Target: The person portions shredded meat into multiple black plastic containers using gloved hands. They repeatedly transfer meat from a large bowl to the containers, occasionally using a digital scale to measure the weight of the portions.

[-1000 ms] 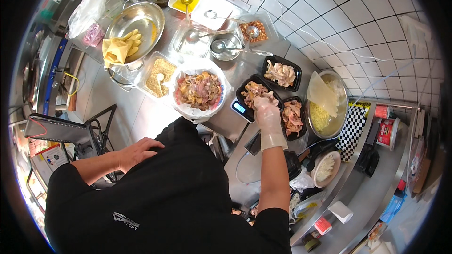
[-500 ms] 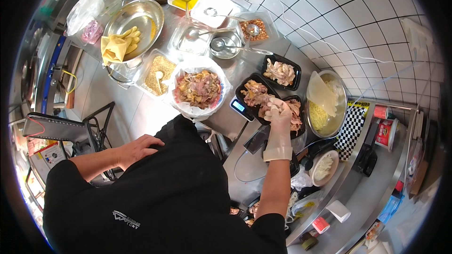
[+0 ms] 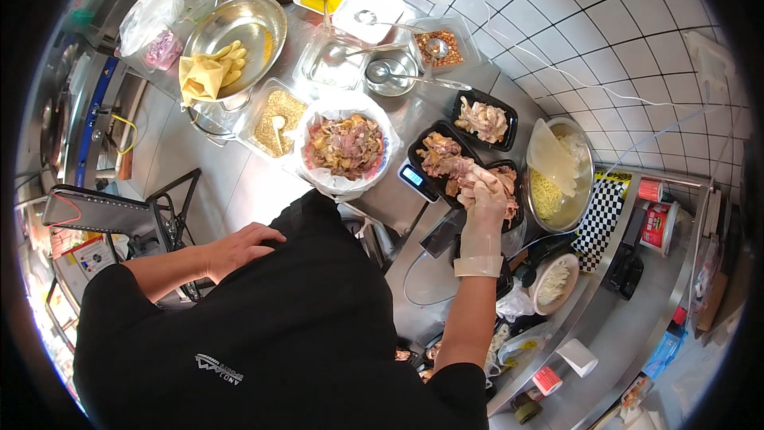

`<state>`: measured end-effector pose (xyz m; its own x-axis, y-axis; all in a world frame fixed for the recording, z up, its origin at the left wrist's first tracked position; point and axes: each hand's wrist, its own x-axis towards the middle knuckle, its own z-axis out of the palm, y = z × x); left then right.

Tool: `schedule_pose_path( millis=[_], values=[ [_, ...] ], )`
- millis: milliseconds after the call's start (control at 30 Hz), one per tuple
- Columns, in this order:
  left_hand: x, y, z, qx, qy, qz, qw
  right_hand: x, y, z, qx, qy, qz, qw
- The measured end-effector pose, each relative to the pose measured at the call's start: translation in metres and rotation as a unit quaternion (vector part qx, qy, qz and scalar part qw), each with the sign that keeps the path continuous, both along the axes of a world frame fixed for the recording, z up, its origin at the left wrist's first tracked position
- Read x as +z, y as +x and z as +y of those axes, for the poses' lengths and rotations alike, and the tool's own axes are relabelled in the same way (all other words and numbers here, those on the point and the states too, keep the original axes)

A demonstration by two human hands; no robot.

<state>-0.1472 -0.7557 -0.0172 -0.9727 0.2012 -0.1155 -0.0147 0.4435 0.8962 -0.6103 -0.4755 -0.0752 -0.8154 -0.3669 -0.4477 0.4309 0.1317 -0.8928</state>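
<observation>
My right hand, in a clear glove, is over two black trays of cut meat. Its fingers are curled together around a piece of meat, partly hidden by the glove. Left of it is a black tray with browned meat pieces; under and right of the hand, another holds more meat. A digital scale with a lit display touches the left tray's near side. My left hand, bare, lies on my black clothing with fingers extended, holding nothing.
A lined bowl of meat stands left of the scale. Behind are a third meat tray, a small steel bowl with ladle and a peanut tub. A noodle bowl is at right, a steel basin with yellow gloves far left.
The whole view has shifted slightly to the right. My right hand stays over the trays, its curled fingers turned a little; my left hand keeps its place on the clothing.
</observation>
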Motion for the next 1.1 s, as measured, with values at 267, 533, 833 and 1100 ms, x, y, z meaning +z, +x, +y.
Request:
schedule_pose_path(
  millis=[267,533,833,1100],
  values=[
    [-0.003,0.002,0.002,-0.009,-0.011,-0.016,1.0,0.006,0.004,-0.007,0.025,0.076,0.021,0.997],
    [-0.006,0.004,0.001,-0.015,-0.012,0.008,1.0,0.018,0.004,-0.015,0.15,0.194,0.051,0.968],
    [-0.008,0.009,0.001,-0.013,-0.012,0.015,1.0,0.026,-0.007,-0.058,0.248,0.333,0.415,0.81],
    [-0.005,0.017,0.006,0.009,-0.009,0.009,1.0,0.004,-0.019,-0.066,0.221,0.296,0.395,0.841]
  ],
)
